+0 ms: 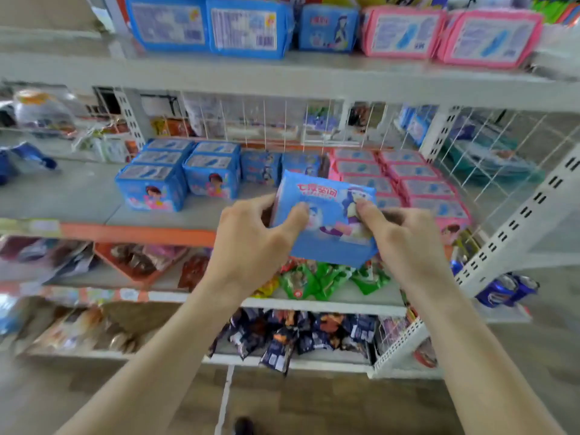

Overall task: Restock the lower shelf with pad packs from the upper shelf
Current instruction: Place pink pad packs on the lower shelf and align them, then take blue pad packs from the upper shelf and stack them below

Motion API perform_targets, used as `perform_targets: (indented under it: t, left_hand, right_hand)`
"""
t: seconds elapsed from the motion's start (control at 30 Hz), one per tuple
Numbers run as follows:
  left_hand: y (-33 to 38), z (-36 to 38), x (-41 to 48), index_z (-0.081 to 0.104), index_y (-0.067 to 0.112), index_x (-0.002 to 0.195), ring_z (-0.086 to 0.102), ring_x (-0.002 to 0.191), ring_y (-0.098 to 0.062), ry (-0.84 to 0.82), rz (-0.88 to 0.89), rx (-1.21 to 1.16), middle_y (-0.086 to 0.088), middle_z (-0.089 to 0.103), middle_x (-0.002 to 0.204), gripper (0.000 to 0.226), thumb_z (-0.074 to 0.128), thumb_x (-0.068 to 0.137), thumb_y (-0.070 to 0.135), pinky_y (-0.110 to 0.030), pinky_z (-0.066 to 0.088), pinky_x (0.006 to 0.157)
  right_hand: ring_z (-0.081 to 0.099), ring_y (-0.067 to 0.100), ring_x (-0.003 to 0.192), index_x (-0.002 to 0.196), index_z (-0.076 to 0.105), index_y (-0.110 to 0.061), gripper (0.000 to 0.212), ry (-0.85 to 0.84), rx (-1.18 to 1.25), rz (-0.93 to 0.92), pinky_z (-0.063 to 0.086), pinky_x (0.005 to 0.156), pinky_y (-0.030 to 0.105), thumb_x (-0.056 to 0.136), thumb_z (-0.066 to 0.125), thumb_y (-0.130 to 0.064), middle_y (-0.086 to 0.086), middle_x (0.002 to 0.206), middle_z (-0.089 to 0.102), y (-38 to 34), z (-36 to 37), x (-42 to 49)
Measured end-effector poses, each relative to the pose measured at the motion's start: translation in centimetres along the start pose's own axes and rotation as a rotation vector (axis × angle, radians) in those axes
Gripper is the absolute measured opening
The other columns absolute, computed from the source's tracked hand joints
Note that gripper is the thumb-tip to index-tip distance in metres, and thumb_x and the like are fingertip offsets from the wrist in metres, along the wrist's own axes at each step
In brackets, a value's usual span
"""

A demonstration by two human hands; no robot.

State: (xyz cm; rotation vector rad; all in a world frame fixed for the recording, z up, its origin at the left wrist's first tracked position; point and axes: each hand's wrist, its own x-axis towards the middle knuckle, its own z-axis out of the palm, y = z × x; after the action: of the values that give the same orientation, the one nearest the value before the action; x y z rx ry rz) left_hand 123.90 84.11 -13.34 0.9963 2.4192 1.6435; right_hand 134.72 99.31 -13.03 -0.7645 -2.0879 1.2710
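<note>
A light-blue pad pack (329, 243) with a cartoon girl and red lettering is held in front of the lower shelf (78, 196), tilted face up. My left hand (251, 240) grips its left edge and my right hand (405, 233) pinches its right side. On the lower shelf stand blue packs (150, 186) at the left, smaller blue packs (262, 166) in the middle and a pink row (417, 183) at the right. The upper shelf (314, 73) carries blue packs (248, 26) and pink packs (489, 39).
A white wire grid (266, 124) backs the lower shelf, and a perforated white upright (514, 227) slants down at the right. Below are shelves with snack bags: green ones (317, 281) and dark ones (282, 337). A wooden floor lies underneath.
</note>
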Motion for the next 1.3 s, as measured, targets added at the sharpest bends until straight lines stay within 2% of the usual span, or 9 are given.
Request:
perform_targets:
  t: [0.13, 0.23, 0.33, 0.43, 0.5, 0.67, 0.73, 0.87, 1.3]
  left_hand:
    - [-0.9, 0.2, -2.7, 0.036, 0.013, 0.051, 0.022, 0.043, -0.013, 0.036, -0.216, 0.161, 0.003, 0.023, 0.044, 0.059, 0.062, 0.088, 0.051, -0.025, 0.017, 0.04]
    - [-2.1, 0.2, -4.9, 0.04, 0.008, 0.05, 0.028, 0.045, -0.018, 0.032, -0.37, 0.188, 0.003, 0.028, 0.044, 0.062, 0.061, 0.087, 0.053, -0.031, 0.029, 0.044]
    - [-3.1, 0.0, -6.9, 0.054, -0.001, 0.057, 0.037, 0.05, -0.019, 0.023, -0.428, 0.196, -0.006, 0.039, 0.054, 0.062, 0.06, 0.082, 0.056, -0.031, 0.036, 0.054]
    - [-2.9, -0.4, -8.3, 0.063, 0.011, 0.061, 0.042, 0.046, -0.009, 0.03, -0.358, 0.13, 0.009, 0.049, 0.049, 0.041, 0.066, 0.092, 0.038, -0.022, 0.036, 0.051]
    - [-2.5, -0.6, -8.9, 0.072, 0.024, 0.085, 0.058, 0.057, 0.005, 0.031, -0.247, 0.067, 0.018, 0.068, 0.067, 0.007, 0.07, 0.092, 0.025, -0.01, 0.043, 0.057]
    - [-3.6, -1.3, -9.9, 0.049, 0.019, 0.146, 0.067, 0.109, -0.002, 0.045, -0.032, -0.045, 0.013, 0.071, 0.117, 0.064, 0.074, 0.089, 0.01, -0.022, 0.055, 0.091]
    - [-4.5, -1.5, -10.4, 0.043, 0.016, 0.15, 0.066, 0.114, -0.006, 0.07, -0.009, -0.097, 0.012, 0.07, 0.121, 0.071, 0.075, 0.087, 0.006, -0.027, 0.055, 0.096]
    - [-6.4, -2.9, -10.9, 0.048, 0.011, 0.147, 0.068, 0.112, -0.01, 0.102, 0.004, -0.125, 0.01, 0.072, 0.119, 0.07, 0.077, 0.084, 0.009, -0.039, 0.055, 0.098]
    - [-13.1, -10.8, -6.4, 0.045, 0.028, 0.149, 0.069, 0.103, -0.022, 0.006, -0.008, -0.127, 0.014, 0.073, 0.108, 0.07, 0.076, 0.088, 0.015, -0.043, 0.058, 0.092]
  right_hand:
    - [0.057, 0.029, 0.052, 0.062, 0.061, 0.005, 0.061, -0.093, -0.14, 0.103, 0.048, 0.053, 0.035, 0.088, 0.065, -0.05, 0.014, 0.054, 0.059, 1.5, 0.2, -0.9]
    - [0.05, 0.023, 0.052, 0.059, 0.051, -0.007, 0.055, -0.201, -0.27, 0.154, 0.039, 0.05, 0.031, 0.088, 0.063, -0.052, 0.007, 0.055, 0.052, 1.9, 0.6, -2.0]
    - [0.062, 0.028, 0.062, 0.069, 0.064, -0.001, 0.053, -0.305, -0.279, 0.158, 0.052, 0.061, 0.039, 0.086, 0.066, -0.052, 0.012, 0.065, 0.063, 3.2, 1.5, -3.3]
    - [0.053, 0.011, 0.052, 0.068, 0.075, -0.01, 0.041, -0.347, -0.224, 0.039, 0.04, 0.051, 0.024, 0.091, 0.065, -0.043, 0.001, 0.058, 0.065, 4.0, 1.7, -4.8]
    - [0.053, -0.003, 0.05, 0.064, 0.072, -0.03, 0.03, -0.349, -0.125, -0.049, 0.036, 0.049, 0.014, 0.093, 0.066, -0.035, -0.015, 0.056, 0.066, 3.8, 1.4, -5.7]
    - [0.06, -0.006, 0.092, 0.102, 0.078, -0.018, 0.014, -0.201, -0.038, -0.265, 0.045, 0.076, 0.006, 0.091, 0.072, -0.023, -0.011, 0.101, 0.066, 4.5, 1.9, -7.2]
    - [0.061, 0.003, 0.109, 0.118, 0.073, -0.017, 0.029, -0.196, 0.037, -0.28, 0.053, 0.092, 0.024, 0.09, 0.071, -0.027, -0.009, 0.119, 0.062, 5.1, 2.8, -7.6]
    - [0.058, 0.017, 0.122, 0.123, 0.07, -0.017, 0.038, -0.136, 0.109, -0.323, 0.055, 0.094, 0.042, 0.089, 0.067, -0.034, -0.008, 0.127, 0.058, 5.5, 5.5, -8.8]
    - [0.063, 0.007, 0.104, 0.112, 0.073, -0.016, 0.019, -0.117, -0.005, -0.29, 0.051, 0.083, 0.016, 0.094, 0.066, -0.019, -0.007, 0.114, 0.063, 1.9, 15.3, -7.5]
